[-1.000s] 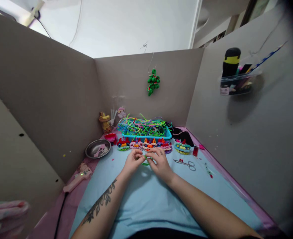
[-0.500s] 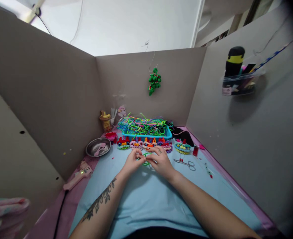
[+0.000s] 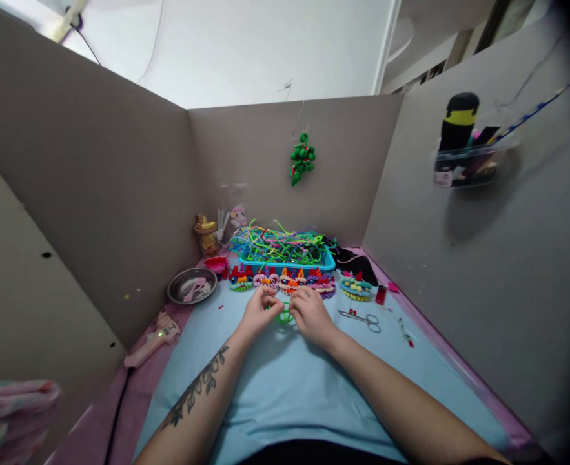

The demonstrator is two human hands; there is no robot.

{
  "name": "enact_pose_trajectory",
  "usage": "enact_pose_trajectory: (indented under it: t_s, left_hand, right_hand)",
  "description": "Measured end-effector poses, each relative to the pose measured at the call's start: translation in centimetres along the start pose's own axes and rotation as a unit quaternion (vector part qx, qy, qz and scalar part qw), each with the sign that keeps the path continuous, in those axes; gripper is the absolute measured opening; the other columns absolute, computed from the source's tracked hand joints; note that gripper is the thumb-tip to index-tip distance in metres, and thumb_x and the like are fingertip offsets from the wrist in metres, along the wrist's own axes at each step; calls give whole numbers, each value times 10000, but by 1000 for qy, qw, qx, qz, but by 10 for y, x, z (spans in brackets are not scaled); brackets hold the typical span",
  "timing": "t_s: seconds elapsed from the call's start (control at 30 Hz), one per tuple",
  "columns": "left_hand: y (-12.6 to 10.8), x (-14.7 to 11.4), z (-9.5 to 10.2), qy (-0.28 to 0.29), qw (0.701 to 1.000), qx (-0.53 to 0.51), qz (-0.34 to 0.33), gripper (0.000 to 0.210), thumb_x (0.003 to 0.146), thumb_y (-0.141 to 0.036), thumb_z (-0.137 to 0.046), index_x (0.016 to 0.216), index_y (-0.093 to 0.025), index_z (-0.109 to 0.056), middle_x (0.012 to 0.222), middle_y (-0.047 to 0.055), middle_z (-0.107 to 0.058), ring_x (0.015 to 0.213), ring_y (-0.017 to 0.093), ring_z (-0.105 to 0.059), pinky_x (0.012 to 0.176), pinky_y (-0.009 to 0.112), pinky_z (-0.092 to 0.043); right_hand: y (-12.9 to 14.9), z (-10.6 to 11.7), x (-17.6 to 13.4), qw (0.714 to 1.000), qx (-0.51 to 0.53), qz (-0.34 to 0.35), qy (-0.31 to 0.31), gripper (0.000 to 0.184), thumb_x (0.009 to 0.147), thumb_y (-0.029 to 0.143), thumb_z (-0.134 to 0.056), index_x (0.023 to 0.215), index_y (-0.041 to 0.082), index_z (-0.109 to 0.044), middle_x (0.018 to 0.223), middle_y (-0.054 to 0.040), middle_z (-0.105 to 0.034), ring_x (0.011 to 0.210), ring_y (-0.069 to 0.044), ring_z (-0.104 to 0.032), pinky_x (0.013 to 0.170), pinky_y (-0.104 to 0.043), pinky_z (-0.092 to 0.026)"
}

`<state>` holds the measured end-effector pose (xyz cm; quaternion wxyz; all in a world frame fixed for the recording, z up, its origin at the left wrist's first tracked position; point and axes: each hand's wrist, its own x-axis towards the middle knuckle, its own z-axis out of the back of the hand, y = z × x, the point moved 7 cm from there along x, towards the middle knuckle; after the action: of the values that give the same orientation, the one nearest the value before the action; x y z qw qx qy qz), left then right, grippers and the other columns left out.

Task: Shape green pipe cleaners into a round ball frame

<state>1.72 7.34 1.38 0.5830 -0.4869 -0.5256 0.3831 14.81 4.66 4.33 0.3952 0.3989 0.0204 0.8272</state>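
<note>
Bright green cord [image 3: 285,315], bent into loops, hangs between my two hands just above the blue cloth. My left hand [image 3: 261,311] pinches it between thumb and fingers from the left. On the other side my right hand [image 3: 310,314] has its fingers curled and closed on the cord as well; the fingertips partly hide the grip. Just beyond the hands stands a row of small knotted cord figures [image 3: 292,282] in several colours. A similar blue and yellow figure [image 3: 356,286] sits apart at the right. Scissors [image 3: 361,319] lie right of my right hand.
A blue tray [image 3: 294,265] heaped with coloured cords stands at the back. To the left are a metal bowl [image 3: 192,286] and a pink glue gun [image 3: 153,343] with a black cable. Grey panels [image 3: 275,123] enclose the table. A caddy [image 3: 468,165] hangs on the right panel.
My right hand's fingers have curled inward and shifted slightly. The green cord's loops now hang lower and look narrower between the hands. The left hand has hardly moved.
</note>
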Motion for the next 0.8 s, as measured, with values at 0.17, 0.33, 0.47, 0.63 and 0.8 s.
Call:
enact_pose_trajectory:
  t_s: [0.17, 0.33, 0.47, 0.63, 0.8]
  left_hand:
    - [0, 5, 10, 3, 1000, -31, -3, 321, 741, -445, -582, 872, -152, -579, 857, 66, -654, 873, 192, -581, 828, 312, -395]
    - [7, 0, 2, 87, 989, -97, 74, 338, 740, -416, -602, 926, -134, -618, 780, 57, -642, 746, 162, -578, 720, 271, -405]
    - [9, -2, 0, 87, 986, -113, 93, 390, 675, -363, -685, 975, -127, -602, 726, 54, -650, 658, 137, -574, 651, 244, -395]
    - [8, 1, -1, 57, 989, -114, 73, 484, 633, -337, -723, 1044, -132, -572, 721, 64, -668, 672, 153, -603, 691, 267, -416]
    - [11, 0, -2, 46, 987, -123, 88, 447, 612, -304, -738, 997, -131, -590, 715, 56, -660, 662, 147, -598, 669, 257, -417]
  right_hand:
    - [-23, -2, 6, 982, 176, -64, 20, 105, 726, 150, -504, 628, 188, -512, 783, -36, -584, 840, -193, -493, 802, -349, -366]
    - [-51, -20, -1, 912, 348, -203, 85, 143, 708, 303, -560, 651, 176, -525, 624, 10, -523, 563, -122, -467, 556, -252, -378]
    - [-53, -13, -1, 929, 314, -195, 12, 143, 715, 318, -567, 751, 180, -580, 739, -20, -580, 665, -159, -533, 601, -281, -417]
    - [-25, 7, 1, 981, 118, -114, -104, 87, 742, 276, -583, 707, 205, -619, 910, -64, -559, 949, -225, -503, 850, -396, -382]
    - [-10, 8, 1, 984, 90, -104, -113, 135, 749, 178, -546, 617, 195, -567, 859, -55, -545, 903, -209, -498, 811, -372, -391]
